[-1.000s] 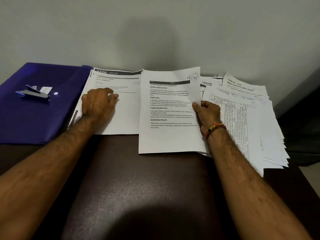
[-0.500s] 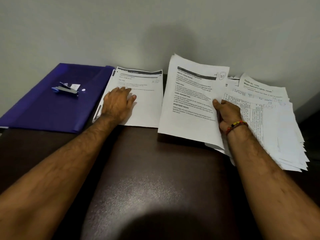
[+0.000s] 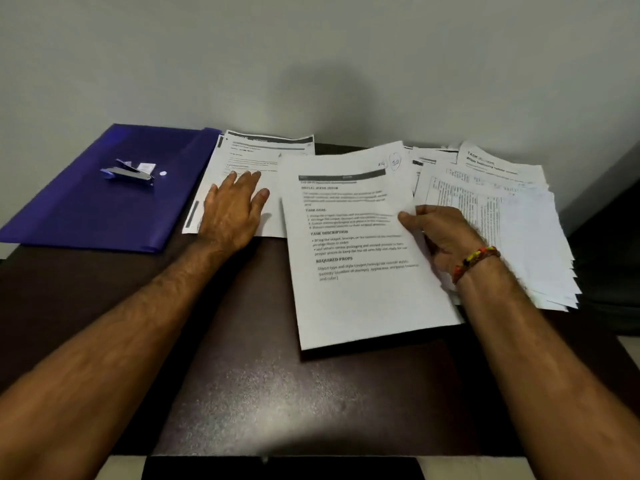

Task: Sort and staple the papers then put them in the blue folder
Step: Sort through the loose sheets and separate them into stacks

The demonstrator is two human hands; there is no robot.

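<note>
Paper handling notes, since that's the fiddly bit here. Right hand (image 3: 440,237) is pinching one printed sheet (image 3: 363,258) by its right edge, thumb on top, and the sheet hangs just over the dark table (image 3: 277,393) in the middle. It's light and floppy, so I'd guess an edge pinch lets the far corner droop; supporting it flatter would help. Left hand (image 3: 232,209) lies flat with straight fingers, pressing down a second sheet (image 3: 263,157) just left of it, not gripping anything.

Counts: one blue folder (image 3: 86,216) at the far left, one stapler (image 3: 130,173) sitting on it, two separated sheets, and one messy fanned stack of papers (image 3: 519,230) on the right. Can't count the stack, too many overlapping edges.

Loose sheets probably slide easily on that glossy top, so squaring edges before stapling looks wise.
</note>
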